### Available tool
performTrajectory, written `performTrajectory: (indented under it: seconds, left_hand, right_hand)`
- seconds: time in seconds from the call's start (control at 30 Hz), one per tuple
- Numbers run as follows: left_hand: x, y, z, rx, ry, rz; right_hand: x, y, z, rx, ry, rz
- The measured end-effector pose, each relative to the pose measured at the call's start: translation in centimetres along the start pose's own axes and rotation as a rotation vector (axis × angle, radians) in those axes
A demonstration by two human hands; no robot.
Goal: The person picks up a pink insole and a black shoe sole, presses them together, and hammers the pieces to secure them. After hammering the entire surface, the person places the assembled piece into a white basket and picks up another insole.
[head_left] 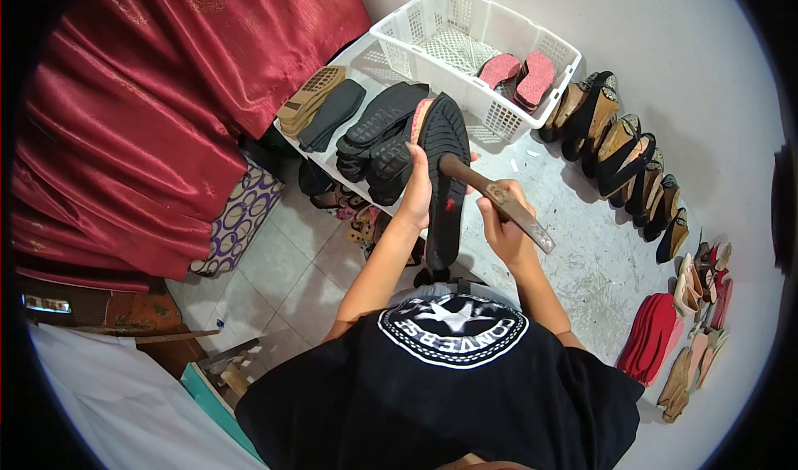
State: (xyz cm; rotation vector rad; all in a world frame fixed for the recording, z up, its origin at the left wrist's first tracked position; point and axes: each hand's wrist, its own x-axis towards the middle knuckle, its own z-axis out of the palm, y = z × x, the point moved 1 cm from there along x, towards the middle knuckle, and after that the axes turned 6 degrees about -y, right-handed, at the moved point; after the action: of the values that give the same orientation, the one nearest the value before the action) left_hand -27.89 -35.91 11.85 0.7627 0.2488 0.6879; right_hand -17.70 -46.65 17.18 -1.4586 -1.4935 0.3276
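Observation:
My left hand (419, 191) grips a shoe (443, 131) by its side, with the ridged black sole turned up toward me. Along one edge of it a reddish-pink speckled strip shows, and a small red mark sits on the sole. My right hand (509, 233) is closed around the worn handle of a hammer (503, 197). The hammer's brown head end lies over the middle of the sole; whether it touches cannot be made out. Beside the shoe, on the table, are stacked black soles (384, 129).
A white plastic basket (449, 69) with red-pink speckled soles (536, 79) stands at the table's back. Brown soles (312, 100) and dark grey soles (332, 117) lie left. Black wedge shoes (592, 125) line the wall, with red insoles (647, 337) at right. A red curtain (125, 113) hangs left.

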Motion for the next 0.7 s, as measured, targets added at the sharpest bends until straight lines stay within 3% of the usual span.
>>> performTrajectory:
  seconds: [0.03, 0.13, 0.17, 0.3, 0.4, 0.43, 0.53, 0.67, 0.7]
  left_hand:
    - [0.1, -0.2, -0.4, -0.007, 0.013, -0.003]
    - [0.6, 0.4, -0.5, -0.050, 0.055, 0.040]
    - [0.4, 0.9, -0.2, -0.049, 0.054, 0.065]
    - [0.7, 1.1, -0.3, -0.093, 0.093, 0.075]
    - [1.3, 1.5, -0.6, -0.123, 0.078, 0.143]
    - [1.2, 1.8, -0.4, -0.139, 0.081, 0.158]
    - [1.1, 1.8, -0.7, -0.123, 0.093, 0.184]
    - [1.7, 2.4, -1.4, -0.132, 0.137, 0.224]
    - [1.6, 2.6, -1.5, -0.158, 0.153, 0.246]
  right_hand:
    - [-0.3, 0.3, 0.0, -0.099, 0.006, -0.058]
    - [-3.1, 3.0, 1.5, 0.258, 0.230, -0.103]
    - [-3.6, 3.2, 1.5, 0.314, 0.214, -0.094]
    - [-1.9, 1.0, 0.2, -0.068, -0.120, 0.035]
    - [-3.6, 1.8, 1.3, 0.160, 0.189, -0.144]
    - [-3.9, 2.0, 1.9, 0.411, 0.233, -0.074]
    - [-2.5, 0.7, 0.2, 0.002, -0.136, 0.049]
    - [-3.8, 2.4, 1.1, 0.042, 0.188, -0.254]
    - [-4.0, 2.1, 1.5, 0.236, 0.222, -0.176]
